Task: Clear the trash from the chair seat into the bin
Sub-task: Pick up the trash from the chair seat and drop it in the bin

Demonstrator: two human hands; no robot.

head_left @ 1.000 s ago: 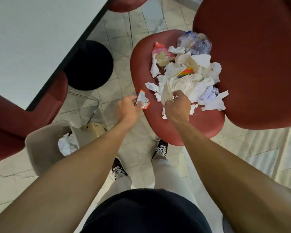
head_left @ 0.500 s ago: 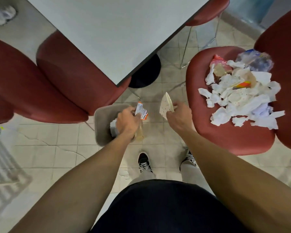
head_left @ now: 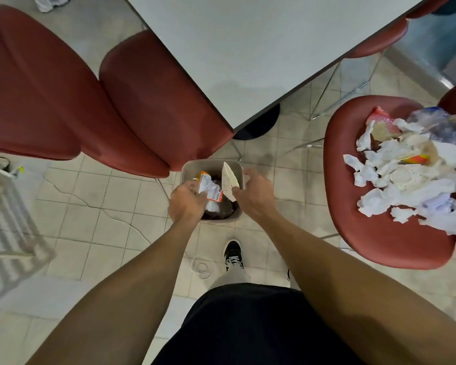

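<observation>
A grey bin (head_left: 188,167) stands on the tiled floor under my hands, with crumpled trash inside. My left hand (head_left: 187,204) grips an orange-and-white wrapper (head_left: 208,187) right over the bin's opening. My right hand (head_left: 256,193) hovers over the bin's right rim with fingers spread. A dotted beige paper scrap (head_left: 229,180) stands upright against its thumb, above the bin. To the right, a red chair seat (head_left: 366,233) carries a pile of trash (head_left: 406,177): torn white tissue, a clear plastic bag and coloured wrappers.
A grey table (head_left: 248,48) with a black round base (head_left: 261,125) fills the top centre. Two red chairs (head_left: 142,101) sit left of the bin. A white slatted rack (head_left: 5,219) lies at the far left. My shoe (head_left: 233,252) stands just below the bin.
Both hands carried the wrapper and the dotted scrap from the chair leftwards and now hang over the bin. My right hand's fingers have spread apart. The view swung left.
</observation>
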